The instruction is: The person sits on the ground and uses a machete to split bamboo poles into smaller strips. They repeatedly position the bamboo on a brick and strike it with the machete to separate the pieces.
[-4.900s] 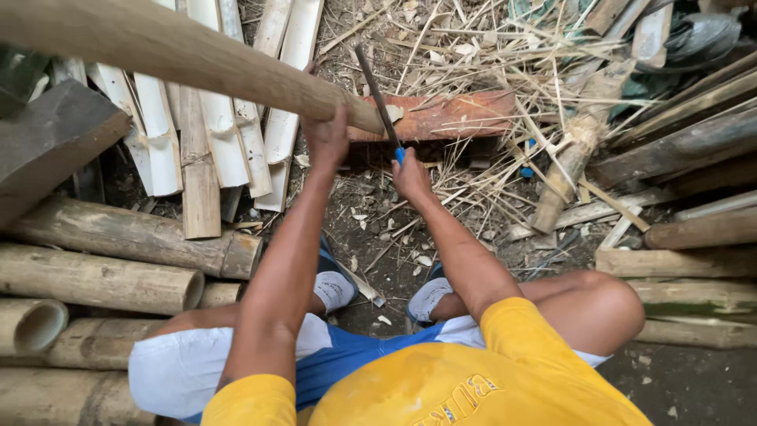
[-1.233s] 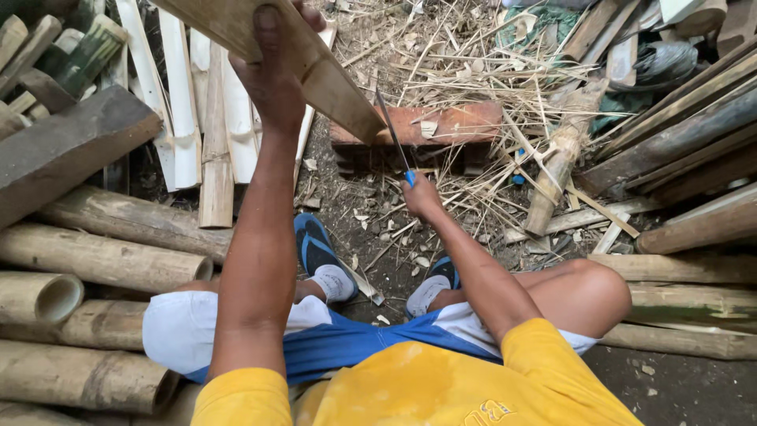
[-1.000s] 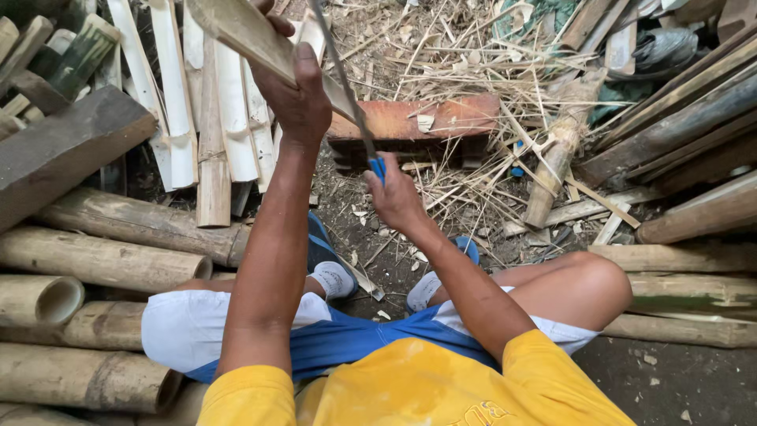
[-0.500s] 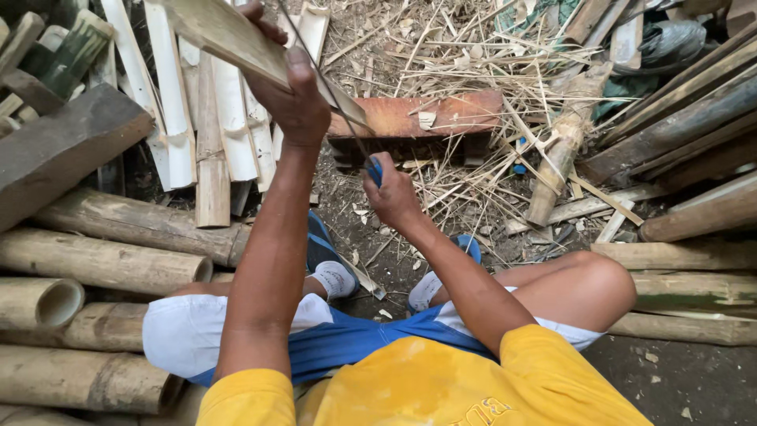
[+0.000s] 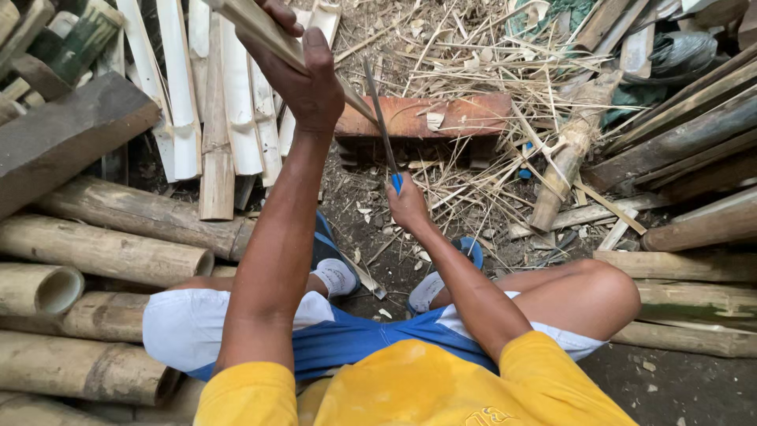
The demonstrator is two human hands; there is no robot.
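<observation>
The left hand is closed around a split bamboo strip, held raised and slanting toward the top edge of the view. The right hand grips the blue handle of a long knife, whose blade rises to meet the strip just beside the left fingers. Beyond them a reddish wooden block lies on the dirt ground; whole bamboo poles are stacked at the left.

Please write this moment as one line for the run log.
left hand: grips bamboo strip, raised | right hand: grips blue-handled knife, blade against strip | around: bamboo poles, red block
</observation>
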